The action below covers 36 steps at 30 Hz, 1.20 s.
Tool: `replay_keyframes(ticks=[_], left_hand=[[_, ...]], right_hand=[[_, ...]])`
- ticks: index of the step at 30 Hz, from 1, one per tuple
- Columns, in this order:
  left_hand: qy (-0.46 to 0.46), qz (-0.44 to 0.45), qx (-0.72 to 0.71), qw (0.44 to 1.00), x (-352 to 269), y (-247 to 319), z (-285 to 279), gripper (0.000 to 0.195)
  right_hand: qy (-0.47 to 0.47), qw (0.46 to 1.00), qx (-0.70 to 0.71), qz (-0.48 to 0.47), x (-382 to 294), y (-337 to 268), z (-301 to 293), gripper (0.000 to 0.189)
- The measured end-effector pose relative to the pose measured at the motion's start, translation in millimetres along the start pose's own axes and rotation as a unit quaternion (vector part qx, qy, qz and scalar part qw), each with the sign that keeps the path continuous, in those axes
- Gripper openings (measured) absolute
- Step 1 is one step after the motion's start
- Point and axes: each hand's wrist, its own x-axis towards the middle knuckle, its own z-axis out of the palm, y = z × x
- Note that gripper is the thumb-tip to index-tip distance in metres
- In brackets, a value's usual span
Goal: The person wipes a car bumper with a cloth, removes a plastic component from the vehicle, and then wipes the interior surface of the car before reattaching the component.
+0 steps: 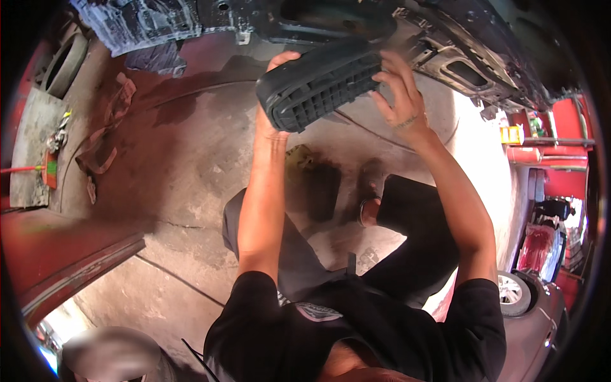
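Observation:
A long black moulded plastic part [324, 86] is held up in front of me, above the concrete floor. It looks like a piece of car trim, with one smooth rounded face and a grid of ribs along its lower side. My left hand [285, 58] grips its left end; several of its fingers are hidden behind the part. At the opposite end, my right hand [402, 98] has its fingers spread, with the fingertips at the part's edge. Whether they press on it I cannot tell. Just beyond the part hangs a dark car body panel [315, 21].
Bare metal car bodywork [470, 71] slants overhead at the right. A tyre [67, 64], a broom [49, 169] and a red panel [71, 258] line the left side. Behind at right stands a car with a wheel [511, 292]. A cable [372, 131] crosses the floor.

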Motion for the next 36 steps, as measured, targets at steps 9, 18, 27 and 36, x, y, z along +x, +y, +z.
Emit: replay_keyframes(ticks=[9, 18, 27, 36], left_hand=[[0.007, -0.025, -0.05, 0.998, -1, 3, -9, 0.038], [-0.037, 0.004, -0.036, 0.999, -5, 13, -20, 0.044], [-0.026, 0.031, 0.012, 0.999, 1, 10, -21, 0.044], [-0.031, 0.012, -0.016, 0.999, 5, 5, -12, 0.046]], right_hand=[[-0.048, 0.996, 0.062, 0.051, 11, -28, -19, 0.066], [-0.062, 0.996, 0.059, 0.022, 16, -41, -19, 0.069], [-0.106, 0.992, 0.057, 0.045, 17, -49, -21, 0.069], [-0.12, 0.99, 0.054, 0.056, 16, -44, -18, 0.076]])
